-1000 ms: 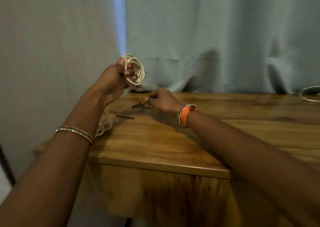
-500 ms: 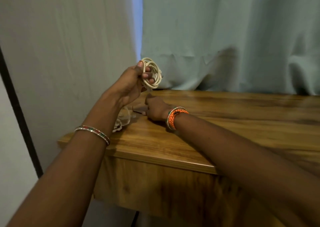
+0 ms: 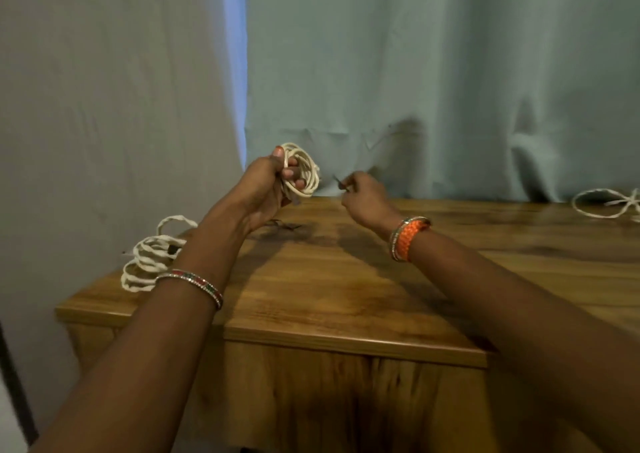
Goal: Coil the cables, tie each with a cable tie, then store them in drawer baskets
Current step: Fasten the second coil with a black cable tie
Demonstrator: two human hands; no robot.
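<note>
My left hand [image 3: 266, 189] grips a small coil of cream cable [image 3: 306, 172], held upright above the far left part of the wooden table [image 3: 346, 297]. My right hand [image 3: 363, 200] is raised just right of the coil and pinches a thin dark cable tie [image 3: 337, 182] between thumb and fingers. Its tip points toward the coil without touching it. A few more dark ties [image 3: 284, 225] lie on the table under my left hand.
Another bundle of cream cable [image 3: 149, 258] sits at the table's left edge, partly behind my left forearm. A loose cream loop [image 3: 606, 205] lies at the far right. Pale curtains [image 3: 415, 72] hang right behind the table.
My right hand has lifted off the table with a dark tie pinched in it and moved up beside the coil. My left hand keeps its grip on the coil.
</note>
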